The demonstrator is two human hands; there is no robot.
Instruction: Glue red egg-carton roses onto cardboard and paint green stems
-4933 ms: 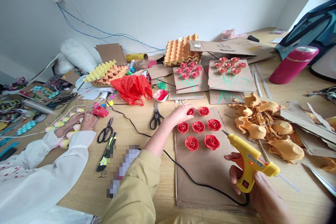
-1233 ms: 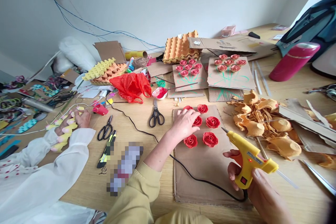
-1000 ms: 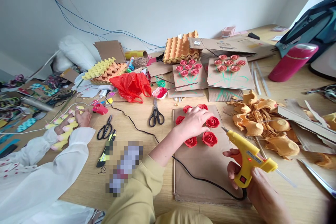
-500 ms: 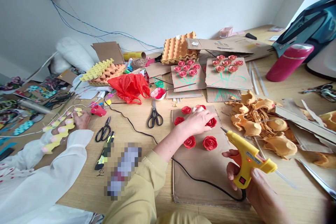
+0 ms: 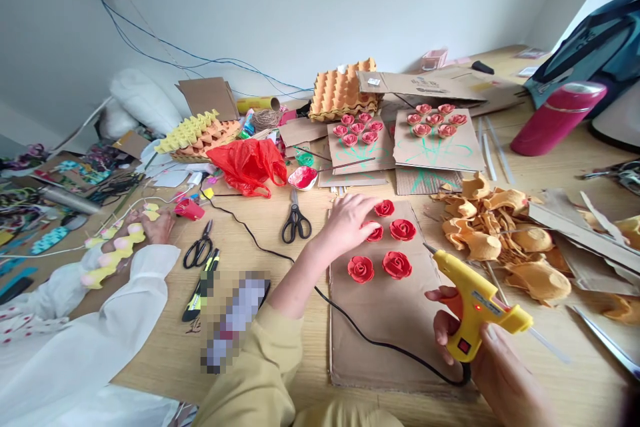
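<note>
A brown cardboard sheet (image 5: 390, 333) lies in front of me with several red paper roses on it, among them one at the front left (image 5: 361, 269) and one beside it (image 5: 397, 264). My left hand (image 5: 347, 220) lies flat over the roses at the sheet's upper left, fingers stretched out and touching a middle rose (image 5: 373, 232). My right hand (image 5: 463, 340) is wrapped round the grip of a yellow glue gun (image 5: 475, 300). Its nozzle points up-left toward the roses, and its black cord (image 5: 280, 257) runs across the table.
Black scissors (image 5: 296, 221) lie left of the sheet, with a second pair (image 5: 199, 252) further left. A heap of orange egg-carton scraps (image 5: 500, 227) lies to the right and a pink bottle (image 5: 557, 119) behind it. At the back are two rose-covered cardboards (image 5: 433, 143), egg trays (image 5: 343, 90) and a red bag (image 5: 249, 163). Another person's hand (image 5: 157, 227) works at the left.
My left hand has slid from the right-hand roses back to the upper-left ones, uncovering the right rose. The glue gun has hardly moved. The other person's yellow strip has shifted.
</note>
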